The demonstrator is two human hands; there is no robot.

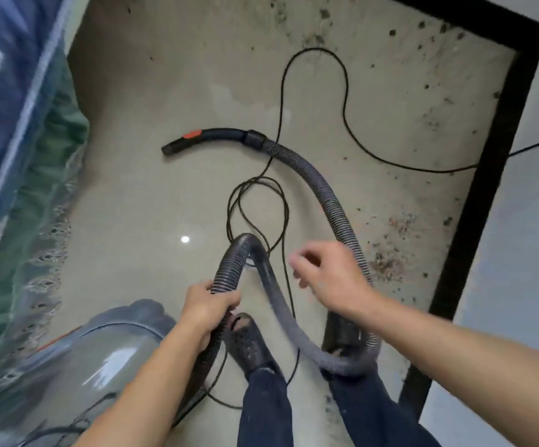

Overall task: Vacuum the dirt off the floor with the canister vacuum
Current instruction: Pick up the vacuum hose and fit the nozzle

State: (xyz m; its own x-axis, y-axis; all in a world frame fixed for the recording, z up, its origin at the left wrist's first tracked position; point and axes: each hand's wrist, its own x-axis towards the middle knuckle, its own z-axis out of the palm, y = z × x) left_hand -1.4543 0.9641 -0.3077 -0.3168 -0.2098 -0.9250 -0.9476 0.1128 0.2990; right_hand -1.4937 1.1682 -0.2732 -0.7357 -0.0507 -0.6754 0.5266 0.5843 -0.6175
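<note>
The left hand (pixel 208 309) holds the hose (pixel 329 204) low in the frame, the right hand (pixel 324 272) is open and empty, and the black handle (pixel 216 138) lies crosswise above centre, nearer the right hand.

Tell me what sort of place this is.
Probably a room in a home: a glossy tiled floor with a black border, green lace-edged fabric like bedding or a sofa cover, and a grey canister vacuum.

One head-worn camera looks steeply down, close above the floor (pixel 164 195).
</note>
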